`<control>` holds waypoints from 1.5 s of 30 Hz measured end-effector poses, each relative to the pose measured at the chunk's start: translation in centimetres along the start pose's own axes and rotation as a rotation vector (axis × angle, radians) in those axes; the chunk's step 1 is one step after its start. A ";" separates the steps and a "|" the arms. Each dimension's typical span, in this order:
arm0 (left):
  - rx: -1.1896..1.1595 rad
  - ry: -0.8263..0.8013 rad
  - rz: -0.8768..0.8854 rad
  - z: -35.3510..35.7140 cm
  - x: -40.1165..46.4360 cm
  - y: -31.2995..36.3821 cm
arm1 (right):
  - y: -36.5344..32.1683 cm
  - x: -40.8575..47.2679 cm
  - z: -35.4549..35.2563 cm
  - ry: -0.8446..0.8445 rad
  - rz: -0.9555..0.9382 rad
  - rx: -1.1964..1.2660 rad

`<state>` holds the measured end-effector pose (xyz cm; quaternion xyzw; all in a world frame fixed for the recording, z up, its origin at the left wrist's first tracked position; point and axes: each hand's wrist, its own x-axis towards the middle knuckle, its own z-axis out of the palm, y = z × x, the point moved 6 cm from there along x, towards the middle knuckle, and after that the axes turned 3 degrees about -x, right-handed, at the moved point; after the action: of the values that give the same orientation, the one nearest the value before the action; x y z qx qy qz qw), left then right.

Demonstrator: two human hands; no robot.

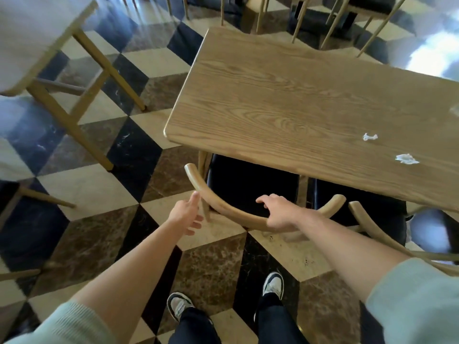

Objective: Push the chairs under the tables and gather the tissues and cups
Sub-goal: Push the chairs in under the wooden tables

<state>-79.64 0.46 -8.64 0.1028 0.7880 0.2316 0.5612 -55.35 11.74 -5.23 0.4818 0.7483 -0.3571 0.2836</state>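
1. Head view: the right hand is draped over the curved wooden backrest of a black-seated chair, fingers curled over the top rail, thumb side toward the person. The seat sits partly under the near edge of the wooden table.
2. The left hand is open and loose, fingers spread, just beside the left end of that backrest; can't tell if a fingertip actually touches it.
3. A second chair sits right next to the first on the right, also partly under the table, the two backrests close together.
4. Two crumpled tissues lie on the tabletop toward the right, apart from each other.
5. Around it: another table with pale legs off to the left, more chair legs behind the far edge, checkered marble floor everywhere, and the person's sneakers below.
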 end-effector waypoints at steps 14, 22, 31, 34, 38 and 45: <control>-0.133 0.280 0.183 -37.5 -3.5 -9.9 | -43.6 4.1 2.9 0.091 -0.387 -0.085; -0.386 0.517 0.011 -58.5 -3.7 -22.1 | -70.0 8.9 10.2 -0.008 -0.640 -0.271; -0.436 0.721 -0.104 -83.5 4.4 -24.5 | -96.7 22.3 14.1 -0.148 -0.741 -0.250; -0.432 0.736 -0.170 -91.3 8.1 -23.7 | -104.0 26.9 14.8 -0.208 -0.701 -0.219; -0.348 0.735 -0.174 -96.9 9.7 -22.6 | -109.5 29.1 16.0 -0.295 -0.683 -0.215; 0.000 0.847 -0.022 -113.0 14.6 -20.6 | -121.6 31.6 20.2 -0.397 -0.651 -0.100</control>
<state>-188.08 -39.56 -1.05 -0.0100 0.9500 0.2474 0.1901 -177.92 -22.31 -9.57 0.1260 0.8090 -0.4780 0.3181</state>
